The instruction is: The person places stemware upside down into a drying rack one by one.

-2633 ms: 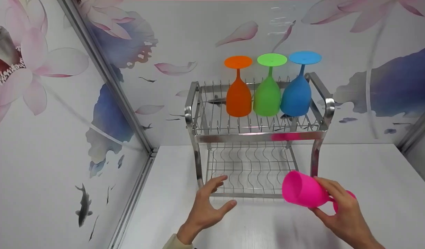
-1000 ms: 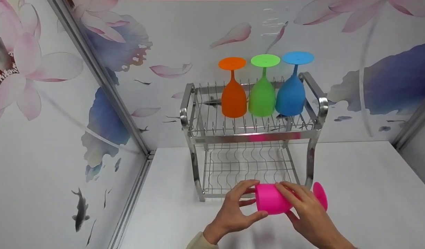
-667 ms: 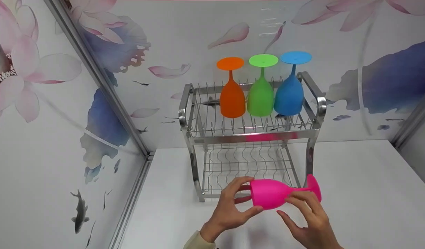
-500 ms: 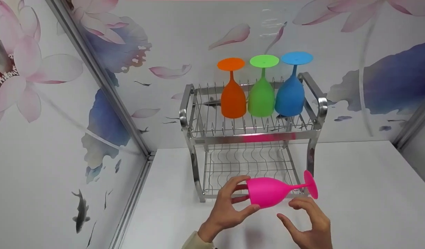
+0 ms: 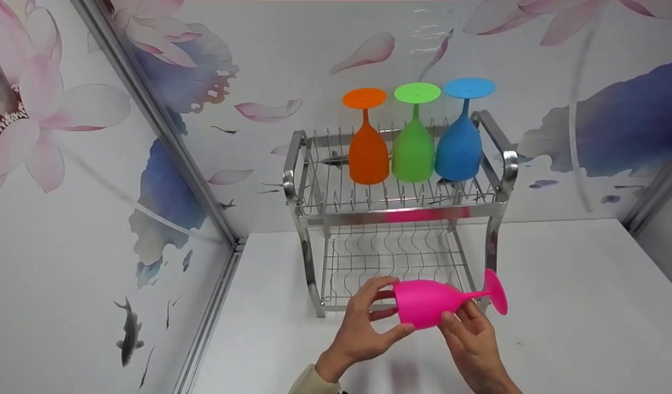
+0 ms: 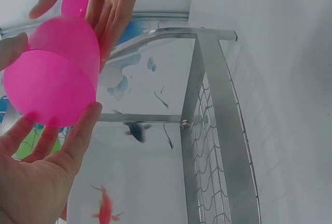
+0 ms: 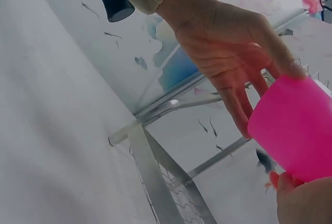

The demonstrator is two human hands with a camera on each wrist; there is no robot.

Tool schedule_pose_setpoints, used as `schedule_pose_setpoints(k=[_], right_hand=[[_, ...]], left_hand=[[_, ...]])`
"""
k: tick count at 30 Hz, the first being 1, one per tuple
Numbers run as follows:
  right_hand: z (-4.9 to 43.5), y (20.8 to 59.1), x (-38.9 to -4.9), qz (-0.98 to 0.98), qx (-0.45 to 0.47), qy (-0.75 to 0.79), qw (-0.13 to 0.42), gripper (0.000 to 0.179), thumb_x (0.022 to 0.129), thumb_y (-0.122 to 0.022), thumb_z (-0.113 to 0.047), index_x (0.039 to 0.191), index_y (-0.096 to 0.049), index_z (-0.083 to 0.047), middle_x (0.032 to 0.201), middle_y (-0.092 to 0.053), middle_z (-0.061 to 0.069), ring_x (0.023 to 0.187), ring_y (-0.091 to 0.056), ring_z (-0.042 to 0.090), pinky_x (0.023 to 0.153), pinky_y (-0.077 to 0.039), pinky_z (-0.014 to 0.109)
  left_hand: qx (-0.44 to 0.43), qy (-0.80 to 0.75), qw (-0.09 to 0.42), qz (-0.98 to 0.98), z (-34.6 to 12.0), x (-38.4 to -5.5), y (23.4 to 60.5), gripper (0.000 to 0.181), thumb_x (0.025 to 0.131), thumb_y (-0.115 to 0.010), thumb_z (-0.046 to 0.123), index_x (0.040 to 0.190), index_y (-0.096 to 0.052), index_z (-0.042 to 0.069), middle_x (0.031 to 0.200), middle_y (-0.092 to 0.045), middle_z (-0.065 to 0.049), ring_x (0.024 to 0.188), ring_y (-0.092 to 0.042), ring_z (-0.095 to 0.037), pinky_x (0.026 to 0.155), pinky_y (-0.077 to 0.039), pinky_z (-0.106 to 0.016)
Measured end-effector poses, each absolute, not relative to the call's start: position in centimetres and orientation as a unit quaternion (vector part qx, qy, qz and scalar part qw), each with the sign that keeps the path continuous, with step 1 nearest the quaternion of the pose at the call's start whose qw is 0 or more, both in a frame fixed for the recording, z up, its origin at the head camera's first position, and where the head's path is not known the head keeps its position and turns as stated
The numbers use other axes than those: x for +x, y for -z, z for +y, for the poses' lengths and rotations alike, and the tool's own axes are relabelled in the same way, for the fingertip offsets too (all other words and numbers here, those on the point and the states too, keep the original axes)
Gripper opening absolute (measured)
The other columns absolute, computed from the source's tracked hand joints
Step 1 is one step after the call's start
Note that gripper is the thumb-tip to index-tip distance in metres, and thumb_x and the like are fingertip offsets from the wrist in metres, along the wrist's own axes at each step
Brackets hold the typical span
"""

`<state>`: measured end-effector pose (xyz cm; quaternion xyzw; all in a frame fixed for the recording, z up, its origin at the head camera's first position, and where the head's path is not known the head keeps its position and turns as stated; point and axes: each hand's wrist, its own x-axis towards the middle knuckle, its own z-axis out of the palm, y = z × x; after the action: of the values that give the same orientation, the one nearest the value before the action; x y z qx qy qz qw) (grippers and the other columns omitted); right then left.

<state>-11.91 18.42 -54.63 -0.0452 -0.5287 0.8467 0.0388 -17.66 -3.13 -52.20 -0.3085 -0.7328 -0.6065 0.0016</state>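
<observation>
A pink goblet [image 5: 429, 301] lies sideways in the air in front of the rack, its mouth to the left and its foot to the right. My left hand [image 5: 363, 334] grips it at the rim, with thumb and fingers spread around the opening. From below, my right hand [image 5: 475, 342] holds the bowl near the stem, the thumb on the near side and the fingers behind. In the left wrist view the bowl [image 6: 49, 89] faces the camera mouth first. The right wrist view shows the left hand [image 7: 228, 47] around the rim end.
A two-tier metal dish rack [image 5: 401, 215] stands behind the hands. Upside down on its upper tier are an orange goblet [image 5: 369, 156], a green goblet [image 5: 413, 153] and a blue goblet [image 5: 458, 150]. Flower-patterned walls [image 5: 292, 49] enclose the white table [image 5: 566, 284].
The right hand brought the pink goblet leftward and the left hand took its rim. The right hand then let go, moved below, and now holds the bowl near the stem.
</observation>
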Motion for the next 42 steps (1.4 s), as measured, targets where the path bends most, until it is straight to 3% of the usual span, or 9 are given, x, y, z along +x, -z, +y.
schedule_pose_setpoints(k=[8,13,16,21,27,33,38,42], right_hand=[[18.4,54.8,-11.9,-0.474,-0.032,-0.879,0.041,0.040,0.110,-0.056,-0.002,0.144,-0.059,-0.022,0.140,-0.066,-0.004,0.128,-0.064,0.013,0.109,-0.056,0.031],[18.7,54.3,-11.7,-0.483,-0.017,-0.874,0.055,0.041,0.108,-0.056,0.003,0.144,-0.062,-0.017,0.139,-0.068,-0.003,0.126,-0.065,0.012,0.108,-0.057,0.031],[19.2,53.4,-11.7,-0.516,-0.017,-0.854,0.066,0.045,0.106,-0.058,0.007,0.148,-0.057,-0.007,0.140,-0.067,0.001,0.125,-0.066,0.015,0.107,-0.057,0.032],[20.3,51.3,-11.9,-0.587,-0.014,-0.806,0.080,0.053,0.099,-0.065,0.011,0.150,-0.052,0.004,0.136,-0.069,0.007,0.119,-0.070,0.021,0.098,-0.063,0.034],[21.6,48.3,-12.5,-0.678,0.042,-0.729,0.084,0.060,0.091,-0.077,0.011,0.147,-0.059,-0.001,0.134,-0.071,0.008,0.118,-0.072,0.025,0.091,-0.066,0.034],[22.1,44.2,-13.8,-0.751,0.130,-0.640,0.101,0.070,0.084,-0.087,0.004,0.148,-0.058,-0.009,0.137,-0.071,0.007,0.119,-0.071,0.017,0.094,-0.064,0.027],[21.9,40.5,-15.1,-0.786,0.186,-0.577,0.123,0.077,0.080,-0.092,-0.001,0.148,-0.056,-0.009,0.136,-0.070,0.003,0.124,-0.068,0.011,0.098,-0.059,0.021],[21.4,37.9,-16.1,-0.800,0.221,-0.546,0.115,0.076,0.079,-0.095,-0.006,0.145,-0.058,-0.007,0.135,-0.070,0.004,0.126,-0.069,0.025,0.098,-0.059,0.022]], left_hand=[[-0.319,0.599,0.014,-0.734,-2.9,-17.6,52.2,0.065,0.092,-0.085,0.036,0.148,-0.053,0.029,0.143,-0.061,0.001,0.123,-0.070,-0.016,0.086,-0.065,-0.029],[-0.319,0.594,0.008,-0.739,-3.2,-17.4,51.9,0.069,0.091,-0.085,0.038,0.151,-0.051,0.031,0.147,-0.059,0.003,0.127,-0.068,-0.017,0.089,-0.064,-0.028],[-0.314,0.591,0.024,-0.743,-4.0,-17.5,51.9,0.072,0.091,-0.085,0.037,0.154,-0.051,0.030,0.150,-0.058,0.002,0.130,-0.067,-0.021,0.095,-0.063,-0.030],[-0.269,0.572,0.099,-0.769,-6.5,-18.6,52.2,0.065,0.092,-0.086,0.030,0.150,-0.055,0.026,0.148,-0.061,0.001,0.131,-0.066,-0.023,0.104,-0.061,-0.044],[-0.193,0.481,0.212,-0.828,-10.0,-20.5,53.4,0.061,0.090,-0.088,0.021,0.144,-0.060,0.015,0.140,-0.066,-0.006,0.125,-0.067,-0.024,0.098,-0.063,-0.045],[-0.096,0.480,0.268,-0.830,-12.6,-21.7,54.7,0.056,0.088,-0.086,0.004,0.138,-0.062,0.003,0.130,-0.067,-0.013,0.113,-0.068,-0.032,0.089,-0.063,-0.050],[-0.053,0.482,0.249,-0.838,-13.6,-22.4,55.9,0.054,0.092,-0.080,-0.001,0.141,-0.058,0.000,0.133,-0.062,-0.020,0.114,-0.065,-0.040,0.092,-0.061,-0.056],[-0.036,0.488,0.211,-0.846,-13.9,-22.7,56.8,0.049,0.097,-0.075,0.000,0.143,-0.057,0.000,0.132,-0.064,-0.020,0.113,-0.068,-0.040,0.093,-0.062,-0.058]])
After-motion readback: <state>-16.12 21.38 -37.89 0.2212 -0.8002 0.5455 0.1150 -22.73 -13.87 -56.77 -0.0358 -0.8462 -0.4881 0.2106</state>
